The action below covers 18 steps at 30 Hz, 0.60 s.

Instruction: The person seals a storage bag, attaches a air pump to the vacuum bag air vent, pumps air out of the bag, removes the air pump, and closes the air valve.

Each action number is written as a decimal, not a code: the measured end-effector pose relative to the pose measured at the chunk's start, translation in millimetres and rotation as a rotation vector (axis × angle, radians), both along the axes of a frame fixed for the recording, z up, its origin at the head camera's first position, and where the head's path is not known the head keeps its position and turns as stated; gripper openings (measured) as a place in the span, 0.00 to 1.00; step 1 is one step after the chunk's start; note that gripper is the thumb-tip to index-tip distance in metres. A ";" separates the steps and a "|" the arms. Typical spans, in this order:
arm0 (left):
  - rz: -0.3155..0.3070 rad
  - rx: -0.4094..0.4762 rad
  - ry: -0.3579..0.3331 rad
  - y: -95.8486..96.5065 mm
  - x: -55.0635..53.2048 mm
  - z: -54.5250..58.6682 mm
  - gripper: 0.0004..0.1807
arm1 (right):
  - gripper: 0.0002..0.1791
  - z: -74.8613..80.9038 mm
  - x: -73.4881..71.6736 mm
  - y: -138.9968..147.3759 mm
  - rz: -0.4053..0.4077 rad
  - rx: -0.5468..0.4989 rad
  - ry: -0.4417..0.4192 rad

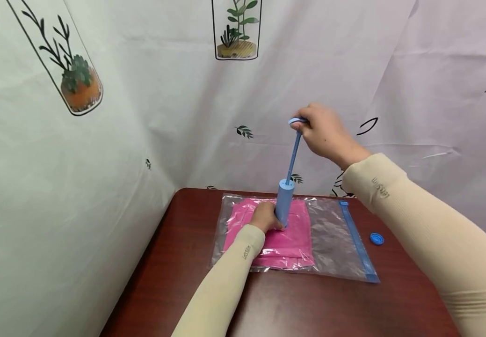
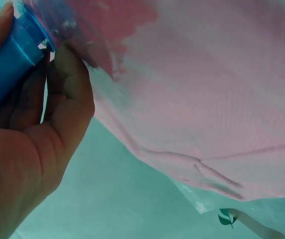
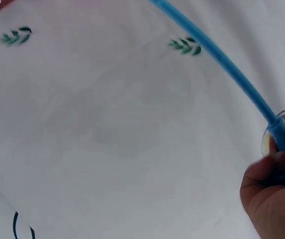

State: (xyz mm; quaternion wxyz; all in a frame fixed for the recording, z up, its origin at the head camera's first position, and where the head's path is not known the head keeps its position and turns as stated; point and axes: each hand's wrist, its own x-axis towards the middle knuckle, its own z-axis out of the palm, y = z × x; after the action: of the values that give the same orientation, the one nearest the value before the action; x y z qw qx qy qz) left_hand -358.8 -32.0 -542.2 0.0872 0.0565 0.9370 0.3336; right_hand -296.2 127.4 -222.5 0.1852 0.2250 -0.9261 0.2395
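Observation:
A blue hand pump stands slightly tilted on a clear vacuum storage bag with folded pink fabric inside. My left hand grips the pump's barrel low down, at the bag's surface. In the left wrist view, the fingers of that hand curl round the barrel, close to the bag's valve. High above, my right hand holds the pump's handle, with the rod drawn far out of the barrel. The right wrist view shows the rod running up to the right hand.
A small round blue cap lies on the dark red-brown table, right of the bag. The bag's blue zip strip runs along its right side, a slider at the far end. White printed curtains hang behind and at left.

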 end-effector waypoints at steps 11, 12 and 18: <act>-0.021 -0.009 0.056 0.9 -3.0 -6.9 0.34 | 0.15 -77.1 -4.9 -6.4 0.035 0.009 -0.080; -0.023 -0.013 0.071 1.2 -3.8 -8.4 0.34 | 0.15 -87.8 -5.3 -6.7 0.039 0.011 -0.089; -0.041 -0.052 0.145 -0.7 -4.8 -14.4 0.31 | 0.15 -135.5 -7.2 -7.8 0.066 -0.004 -0.113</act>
State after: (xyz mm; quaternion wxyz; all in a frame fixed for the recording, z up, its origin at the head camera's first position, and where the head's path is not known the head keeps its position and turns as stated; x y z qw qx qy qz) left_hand -363.6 -32.7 -556.5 0.0273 0.0975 0.9478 0.3024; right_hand -303.4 119.6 -358.0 0.1248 0.2413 -0.9267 0.2596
